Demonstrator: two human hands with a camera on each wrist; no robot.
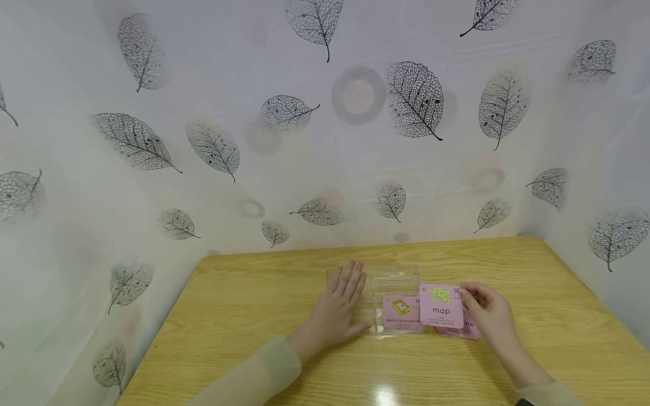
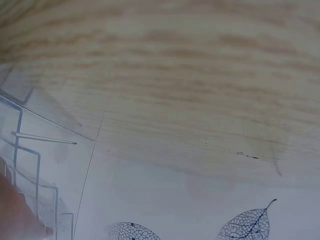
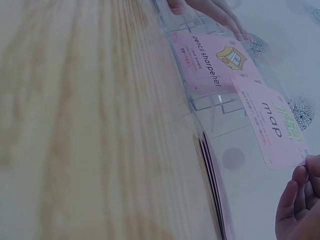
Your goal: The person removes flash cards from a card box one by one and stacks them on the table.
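Note:
A clear plastic tiered holder (image 1: pixel 396 273) stands on the wooden table. My left hand (image 1: pixel 337 307) rests on its left part with fingers straight. In the holder's right part sits a pink card reading "pencil sharpener" (image 1: pixel 401 313), with a yellow sharpener drawn on it. My right hand (image 1: pixel 488 311) pinches a pink "map" card (image 1: pixel 440 307) by its right edge. The map card (image 3: pixel 272 130) is raised beside the holder and overlaps the sharpener card's edge in the right wrist view. Below it lies a small stack of pink cards (image 1: pixel 464 331), the top one partly covered, showing "ne".
The wooden table (image 1: pixel 238 316) reaches back to a pale wall covering (image 1: pixel 304 169) printed with dark leaves. A similar covering rises along both sides. The holder's stepped clear ledges (image 2: pixel 37 165) show in the left wrist view.

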